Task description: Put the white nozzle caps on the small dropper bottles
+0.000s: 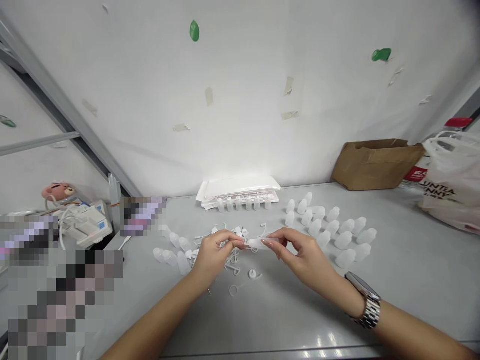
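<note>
A small translucent white plastic bottle (256, 243) lies sideways between my two hands, above the grey table. My left hand (214, 254) pinches its left end; any small part under those fingertips is hidden. My right hand (303, 252) grips the other end between thumb and fingers. Below and behind them is a loose pile of white plastic caps with ring straps (233, 256). One white cap (252, 274) lies apart, nearer to me, close to a strap ring (233, 290).
Several frosted bottles (344, 241) stand in rows at right. More bottle-like pieces (170, 258) lie at left. Capped bottles (238, 204) line up before white flat packets (240, 186). A brown cardboard box (375, 167) and a plastic bag (450, 185) sit back right.
</note>
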`<state>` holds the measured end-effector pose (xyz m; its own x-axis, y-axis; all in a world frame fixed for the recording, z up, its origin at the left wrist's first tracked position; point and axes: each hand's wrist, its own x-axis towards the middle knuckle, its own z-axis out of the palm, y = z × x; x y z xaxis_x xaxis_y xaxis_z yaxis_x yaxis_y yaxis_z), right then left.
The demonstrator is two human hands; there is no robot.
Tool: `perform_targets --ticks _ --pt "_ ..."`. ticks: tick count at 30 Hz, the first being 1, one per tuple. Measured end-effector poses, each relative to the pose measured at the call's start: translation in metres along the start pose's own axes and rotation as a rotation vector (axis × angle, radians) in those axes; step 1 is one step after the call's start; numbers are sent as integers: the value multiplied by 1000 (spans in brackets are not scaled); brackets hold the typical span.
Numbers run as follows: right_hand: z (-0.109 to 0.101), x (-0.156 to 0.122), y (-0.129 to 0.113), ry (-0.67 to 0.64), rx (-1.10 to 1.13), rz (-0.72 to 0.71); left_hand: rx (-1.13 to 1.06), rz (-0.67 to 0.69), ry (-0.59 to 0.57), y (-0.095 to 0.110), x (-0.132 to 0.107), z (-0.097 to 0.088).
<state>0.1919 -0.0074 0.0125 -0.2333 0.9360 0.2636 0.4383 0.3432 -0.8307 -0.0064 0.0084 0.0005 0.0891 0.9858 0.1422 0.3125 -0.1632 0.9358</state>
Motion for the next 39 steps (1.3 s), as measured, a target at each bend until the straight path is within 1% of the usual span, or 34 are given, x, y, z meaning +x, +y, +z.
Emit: perform_targets --ticks 3,7,11,17,23,29,31,33,34,36,38,39 --pt "2 1 2 -4 76 57 -57 -28 -15 2 0 -1" --pt "2 6 4 -18 229 152 -119 -13 11 7 1 -3" --pt "1 10 6 -25 321 189 -206 -19 -4 8 3 -6" --pt "1 9 7 -22 329 186 -181 -17 -23 10 3 -4" --pt "4 7 6 -30 295 198 -110 23 19 8 1 0" --pt "4 9 9 -51 254 162 -2 72 39 5 -2 1" --pt "4 9 9 -112 267 140 17 109 64 7 -2 0" --pt "6 7 9 -188 270 103 59 178 91 9 -3 -2" --pt "8 6 9 -219 255 78 100 223 87 10 -3 -3" --pt "13 1 9 -257 192 26 199 307 34 10 -4 -2" --pt "17 -2 9 -277 112 -2 264 347 -25 9 -6 -1" --pt "19 -3 9 -284 76 -9 268 345 -32 8 -7 -1"
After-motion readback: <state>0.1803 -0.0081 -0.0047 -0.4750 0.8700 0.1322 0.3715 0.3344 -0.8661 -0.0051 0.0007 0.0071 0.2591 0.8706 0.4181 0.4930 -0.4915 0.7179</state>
